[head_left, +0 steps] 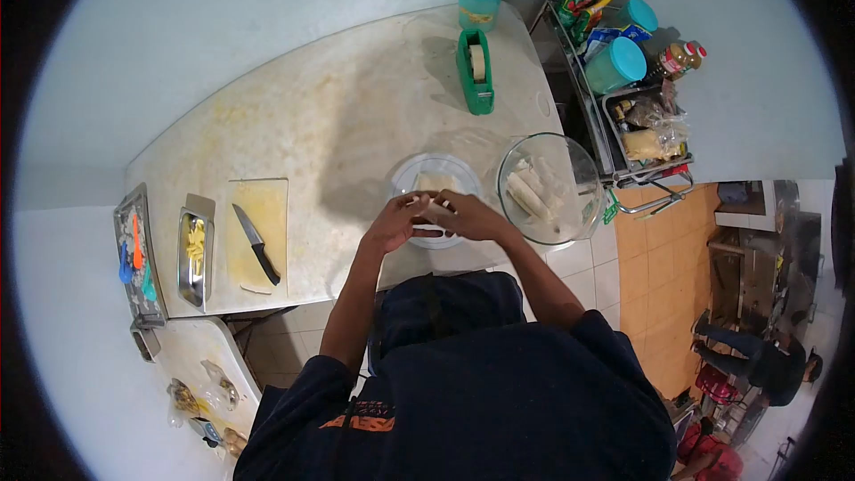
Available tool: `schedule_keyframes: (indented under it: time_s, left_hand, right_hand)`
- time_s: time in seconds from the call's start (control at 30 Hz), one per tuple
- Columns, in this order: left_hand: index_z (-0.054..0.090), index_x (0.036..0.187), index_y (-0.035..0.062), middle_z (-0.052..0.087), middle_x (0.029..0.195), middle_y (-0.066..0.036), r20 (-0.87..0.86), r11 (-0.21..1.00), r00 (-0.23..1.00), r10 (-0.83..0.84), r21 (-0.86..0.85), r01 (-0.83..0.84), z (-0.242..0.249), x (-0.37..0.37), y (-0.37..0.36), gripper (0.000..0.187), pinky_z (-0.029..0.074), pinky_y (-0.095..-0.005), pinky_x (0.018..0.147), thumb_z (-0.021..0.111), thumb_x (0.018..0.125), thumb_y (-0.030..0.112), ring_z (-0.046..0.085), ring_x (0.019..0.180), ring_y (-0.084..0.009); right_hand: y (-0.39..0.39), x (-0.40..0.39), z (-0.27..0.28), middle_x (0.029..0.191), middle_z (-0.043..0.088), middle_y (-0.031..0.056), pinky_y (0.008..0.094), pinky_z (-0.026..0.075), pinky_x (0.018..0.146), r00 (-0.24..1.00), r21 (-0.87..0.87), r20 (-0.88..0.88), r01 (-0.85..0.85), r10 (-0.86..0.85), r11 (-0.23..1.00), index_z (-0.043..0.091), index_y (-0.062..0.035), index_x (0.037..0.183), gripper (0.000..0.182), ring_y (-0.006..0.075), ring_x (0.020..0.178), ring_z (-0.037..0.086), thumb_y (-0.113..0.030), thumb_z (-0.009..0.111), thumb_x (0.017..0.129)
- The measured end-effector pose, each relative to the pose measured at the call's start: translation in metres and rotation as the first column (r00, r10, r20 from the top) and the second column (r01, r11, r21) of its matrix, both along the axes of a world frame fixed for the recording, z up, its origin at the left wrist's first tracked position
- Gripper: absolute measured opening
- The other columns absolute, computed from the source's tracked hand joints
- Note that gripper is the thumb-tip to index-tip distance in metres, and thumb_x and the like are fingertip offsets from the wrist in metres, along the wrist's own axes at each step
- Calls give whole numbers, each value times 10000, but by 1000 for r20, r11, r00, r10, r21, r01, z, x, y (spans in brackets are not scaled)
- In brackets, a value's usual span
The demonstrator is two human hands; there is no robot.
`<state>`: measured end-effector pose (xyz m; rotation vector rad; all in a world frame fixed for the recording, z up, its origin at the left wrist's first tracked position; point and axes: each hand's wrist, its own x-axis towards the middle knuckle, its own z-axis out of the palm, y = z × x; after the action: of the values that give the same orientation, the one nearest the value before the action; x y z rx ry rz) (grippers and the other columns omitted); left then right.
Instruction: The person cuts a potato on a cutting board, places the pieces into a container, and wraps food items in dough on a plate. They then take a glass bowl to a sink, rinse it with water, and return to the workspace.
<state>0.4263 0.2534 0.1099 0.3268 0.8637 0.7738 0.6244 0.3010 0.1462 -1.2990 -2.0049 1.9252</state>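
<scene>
Wrapper [434, 183] on the plate [403, 180]: we pinch its near edge with fingers of left hand [398, 221] and right hand [469, 216], rolling evenly, tight.

counter: pale mottled stone-like worktop [338, 116], smooth, matt
bowl: clear glossy glass bowl [570, 165]
tray: shiny rectangular metal tray [184, 260]
board: pale matt cutting board [267, 214]
dispenser: green glossy plastic tape dispenser [476, 76]
</scene>
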Motion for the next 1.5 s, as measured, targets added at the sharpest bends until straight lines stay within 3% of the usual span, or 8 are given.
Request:
schedule_keyframes:
  time_s: [0.07,0.4,0.5,0.6,0.7,0.87,1.0,1.5]
  left_hand:
    - [597,1152,-9,632,1045,-117,-198,999,980,19,-24,-24,-25,-5,-17,291,613,-398,776,654,928,167,669,935,-249]
    - [624,1042,-9,635,900,-105,-518,979,840,163,-24,-204,-87,-2,-33,211,607,-353,652,683,863,86,674,795,-213]
    - [637,1043,12,666,868,-107,-849,983,497,179,134,-124,-84,3,-30,209,575,-327,597,677,852,85,683,738,-192]
    - [640,1037,5,687,846,-115,-880,859,159,448,473,196,-124,-14,-35,216,547,-317,567,668,837,80,684,640,-182]
    - [647,1024,-1,691,856,-119,-861,966,448,239,256,-25,-87,-6,-31,213,550,-318,575,670,829,84,689,620,-194]
    - [649,1018,-4,687,845,-117,-822,949,492,287,315,-28,-102,3,-32,206,542,-305,550,655,835,91,699,639,-201]
    - [647,1023,-6,683,849,-126,-787,948,544,291,313,-54,-94,9,-29,205,531,-288,507,635,850,105,708,654,-203]
    - [629,1086,8,655,938,-95,-761,962,604,237,269,-39,-82,13,-21,236,555,-274,537,638,894,145,708,733,-184]
  right_hand:
    - [-10,-13,-19,1026,666,209,386,543,768,993,-138,103,-47,61,989,527,3,1183,468,293,855,689,-354,639,902]
    - [-31,22,-137,1048,652,230,421,496,879,996,364,93,-18,-17,931,552,-35,1189,366,385,999,633,-192,636,869]
    - [-42,23,-84,1021,631,213,478,501,823,933,451,338,-48,-121,891,559,-25,1140,287,385,990,605,-150,614,887]
    - [-42,36,-22,1031,640,204,470,515,777,964,518,239,-25,-116,855,572,-35,1115,246,383,945,622,-150,595,898]
    - [-16,61,36,1034,648,192,465,526,747,971,258,121,172,-208,951,572,-53,1116,248,391,905,638,-167,601,897]
    - [18,119,-4,1043,642,201,459,540,788,762,652,429,111,-486,750,561,-22,1108,293,379,937,659,-184,638,876]
    - [20,128,-51,1045,599,204,477,566,781,630,507,702,-116,-332,854,487,4,1182,534,386,960,658,-230,748,777]
    - [7,128,-96,1041,611,202,479,528,840,606,618,696,-232,-386,751,507,13,1126,467,376,1012,619,-165,698,739]
